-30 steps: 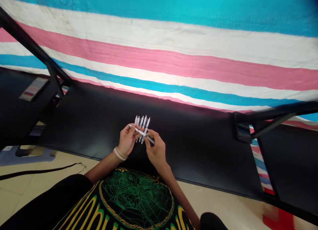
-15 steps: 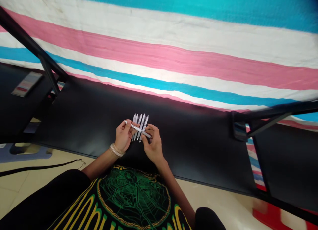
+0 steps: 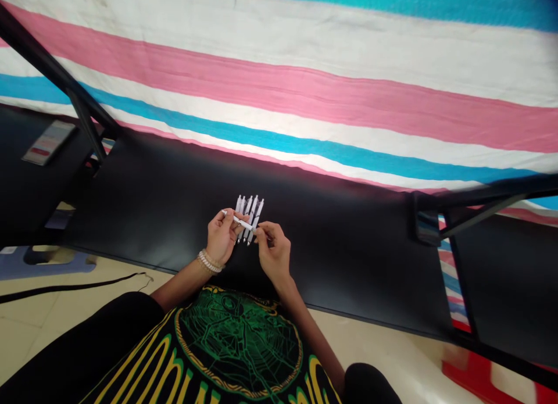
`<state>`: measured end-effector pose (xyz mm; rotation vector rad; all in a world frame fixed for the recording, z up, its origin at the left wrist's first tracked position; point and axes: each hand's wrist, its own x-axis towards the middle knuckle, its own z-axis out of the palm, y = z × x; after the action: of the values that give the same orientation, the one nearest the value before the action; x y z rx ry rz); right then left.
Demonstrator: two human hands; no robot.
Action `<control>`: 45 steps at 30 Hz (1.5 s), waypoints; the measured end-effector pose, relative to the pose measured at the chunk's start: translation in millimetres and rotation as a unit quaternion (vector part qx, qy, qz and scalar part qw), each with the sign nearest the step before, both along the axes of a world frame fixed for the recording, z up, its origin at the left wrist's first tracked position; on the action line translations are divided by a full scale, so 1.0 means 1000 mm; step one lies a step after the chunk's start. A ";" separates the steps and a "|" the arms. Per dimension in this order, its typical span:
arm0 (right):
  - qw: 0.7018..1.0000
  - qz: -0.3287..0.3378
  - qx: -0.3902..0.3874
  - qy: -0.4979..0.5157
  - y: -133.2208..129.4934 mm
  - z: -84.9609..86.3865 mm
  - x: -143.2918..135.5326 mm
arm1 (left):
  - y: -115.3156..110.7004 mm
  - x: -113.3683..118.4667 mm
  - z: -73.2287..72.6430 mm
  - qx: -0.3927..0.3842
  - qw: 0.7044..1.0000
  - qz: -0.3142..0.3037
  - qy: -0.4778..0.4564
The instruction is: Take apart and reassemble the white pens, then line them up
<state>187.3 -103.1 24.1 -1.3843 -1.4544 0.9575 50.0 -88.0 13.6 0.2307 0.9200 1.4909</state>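
Several white pens (image 3: 258, 213) lie side by side on the black tabletop (image 3: 331, 241), their clicker ends pointing away from me. Above them, a white pen (image 3: 242, 222) is held slantwise. My left hand (image 3: 221, 236), with a beaded bracelet at the wrist, grips its upper left part between thumb and fingers. My right hand (image 3: 274, 248) has thumb and forefinger pinched at the pen's lower right end; whether a small part sits between those fingertips is too small to tell. The hands partly hide the row of pens.
A striped cloth (image 3: 305, 90) spans the far side. Black metal legs (image 3: 85, 125) stand at left and right. A flat packet or phone (image 3: 49, 142) lies at the far left. A red stool (image 3: 475, 378) and a blue-grey stool (image 3: 56, 263) stand on the floor.
My right hand has shifted slightly right, its fingers now at the held pen's end rather than along its barrel. The grey lower section of that pen no longer shows. The view has shifted slightly.
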 end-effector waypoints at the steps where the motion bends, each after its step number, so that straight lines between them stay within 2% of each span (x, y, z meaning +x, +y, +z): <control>1: 1.000 -0.003 -0.001 -0.003 0.000 0.001 0.000 | 0.000 0.000 0.000 0.000 1.000 -0.001 0.000; 6: 0.999 -0.002 -0.024 0.024 -0.002 0.002 0.001 | 0.000 0.001 -0.002 0.003 1.000 -0.004 0.008; 12: 1.000 0.004 -0.023 0.001 -0.005 0.001 0.004 | 0.000 0.002 -0.002 0.011 1.000 -0.006 0.021; 21: 0.998 0.047 -0.026 -0.022 -0.013 0.001 0.005 | 0.001 0.005 0.006 0.015 1.000 -0.014 0.016; 24: 0.994 0.064 -0.083 0.042 -0.016 -0.001 0.003 | 0.002 0.004 0.012 0.015 0.999 -0.033 -0.015; 28: 0.983 0.096 -0.117 0.109 -0.018 0.000 0.002 | 0.006 -0.005 0.018 -0.002 0.987 -0.067 -0.144; 32: 0.986 0.063 -0.096 0.119 -0.019 0.000 0.004 | 0.010 -0.019 0.019 -0.038 0.971 -0.097 -0.214; 37: 0.989 0.023 -0.098 0.104 -0.016 0.000 0.010 | 0.015 -0.026 0.019 -0.066 0.971 -0.075 -0.216; 45: 0.993 0.011 -0.085 0.079 -0.013 -0.001 0.013 | 0.019 -0.032 0.022 -0.058 0.971 -0.067 -0.220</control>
<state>200.4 -116.5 22.7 -1.3810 -1.2973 1.2001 18.2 -68.6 35.7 -0.1207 0.6164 1.2861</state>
